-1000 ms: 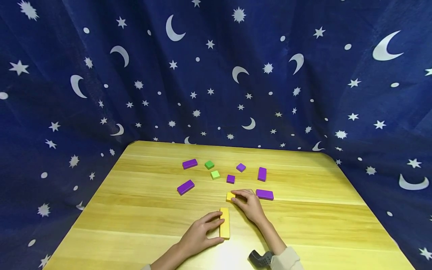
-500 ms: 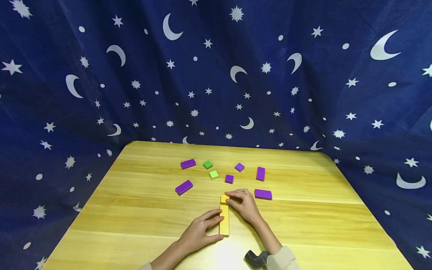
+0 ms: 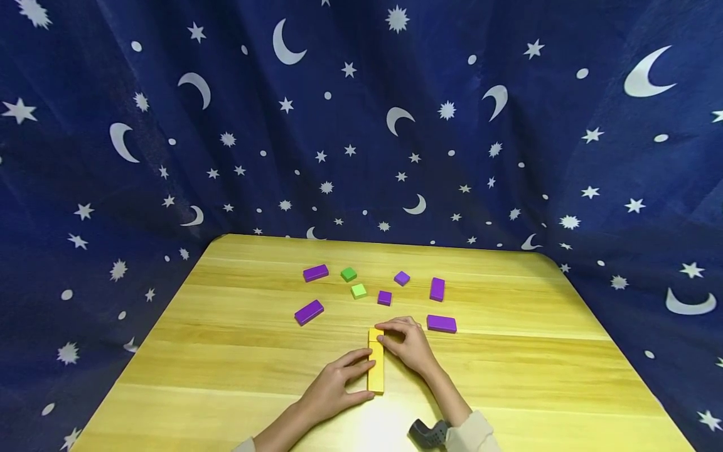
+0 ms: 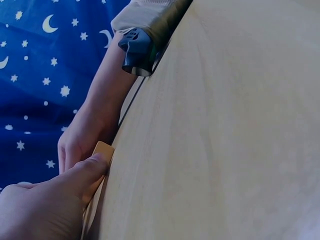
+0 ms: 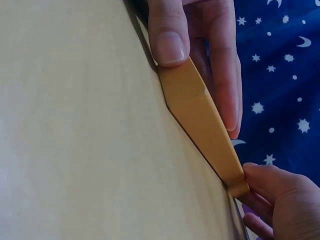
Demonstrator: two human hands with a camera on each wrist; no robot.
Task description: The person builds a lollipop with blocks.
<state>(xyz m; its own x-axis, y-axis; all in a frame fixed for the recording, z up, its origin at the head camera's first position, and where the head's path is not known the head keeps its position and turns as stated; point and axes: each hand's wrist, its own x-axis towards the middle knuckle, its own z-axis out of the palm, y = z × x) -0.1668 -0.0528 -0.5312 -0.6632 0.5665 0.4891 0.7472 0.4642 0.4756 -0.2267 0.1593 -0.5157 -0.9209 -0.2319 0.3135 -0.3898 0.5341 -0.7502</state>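
A long yellow block lies lengthwise on the wooden table in the head view. My left hand holds it from the left, thumb at the near end and fingers along the side. At its far end, in line with it, sits a small yellow block. My right hand pinches this small piece from the right between thumb and fingers. In the right wrist view the long block runs from the left thumb up to the small block, with their ends meeting. Only the thumb end of the long block shows in the left wrist view.
Beyond the hands lie purple oblong blocks on both sides, two small purple blocks and two small green blocks. A black wrist device sits at the right cuff. A starry blue curtain hangs behind the table.
My right hand has moved the small yellow block left and slightly nearer, up against the far end of the long yellow block. The left hand stays on the long block.
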